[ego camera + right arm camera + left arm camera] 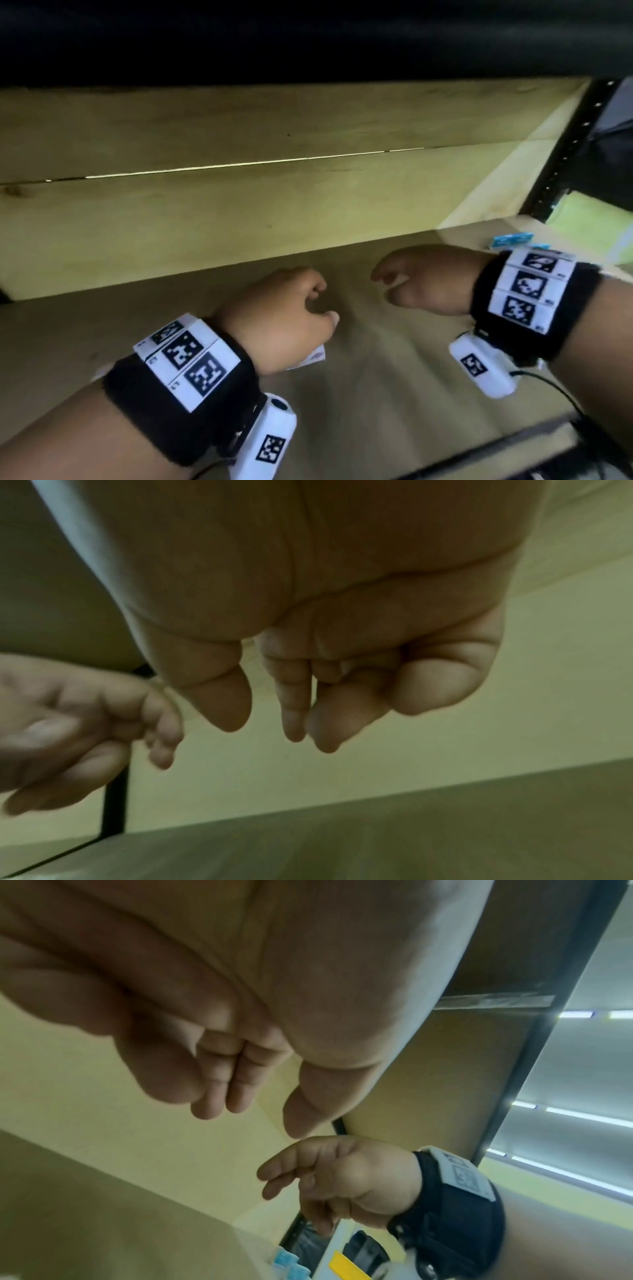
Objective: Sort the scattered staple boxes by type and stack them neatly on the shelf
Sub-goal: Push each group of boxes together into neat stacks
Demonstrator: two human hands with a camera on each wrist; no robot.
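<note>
My left hand (327,303) hovers over the wooden shelf board (376,394) with fingers loosely curled and empty; the left wrist view shows that same left hand (257,1118) holding nothing. A small white box with a pink mark (310,358) peeks out from below its palm. My right hand (382,286) hangs a little to the right, fingers relaxed and empty, as the right wrist view of that hand (263,723) confirms. Light blue staple boxes (615,238) lie at the shelf's far right, behind my right wrist, and the blue boxes (287,1264) also show in the left wrist view.
A pale wooden back panel (239,212) closes the shelf behind the hands. A dark board overhangs at the top (308,37). A black perforated upright (565,150) stands at the right end. Another small white object (99,371) lies by my left forearm.
</note>
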